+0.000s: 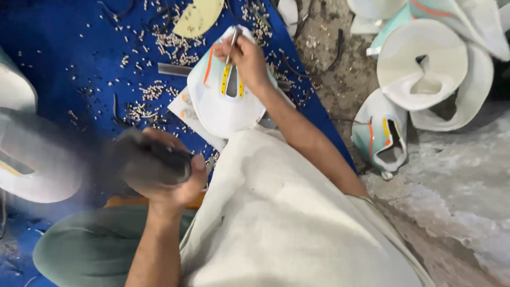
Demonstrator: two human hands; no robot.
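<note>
Head view: your right hand (pixel 245 57) sits at about 12 o'clock of the frame, fingers pinched closed around a thin metal tool (pixel 232 45) whose tip stands on the white shoe upper (pixel 226 95). That upper, with yellow and orange trim, lies on the blue mat (pixel 69 58) just below the hand, partly over a flat metal ruler (pixel 175 69). Your left hand (pixel 170 175) is at about 7 o'clock, fingers wrapped tight on a dark blurred tool (pixel 151 162); what kind it is cannot be told. Small pale pellets (pixel 159 40) are scattered over the mat. At 2 to 3 o'clock, a pile of similar uppers (pixel 419 64) rests on the grey floor (pixel 457 186)
</note>
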